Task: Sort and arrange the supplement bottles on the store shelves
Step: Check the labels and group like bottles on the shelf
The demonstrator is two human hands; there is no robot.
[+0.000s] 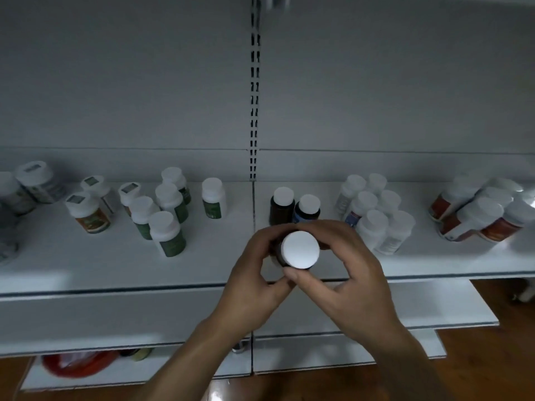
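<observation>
Both hands hold one dark brown supplement bottle with a white cap (300,249) above the front of the white shelf (115,270). My left hand (257,273) curls round its left side and my right hand (350,267) round its right, thumb under the cap. Just behind stand a dark brown bottle (282,205) and a blue-labelled bottle (307,209). Green-labelled bottles (168,233) stand in a loose group to the left. An orange-labelled one (88,211) is further left. White bottles (376,215) cluster to the right.
Red-labelled bottles (474,215) lean together at the far right. More white bottles (31,180) lie at the far left. A slotted upright (254,111) divides the back panel. Lower shelves (318,354) stick out below, with a red bag (78,363) on one. Wooden floor (492,357) lies beneath.
</observation>
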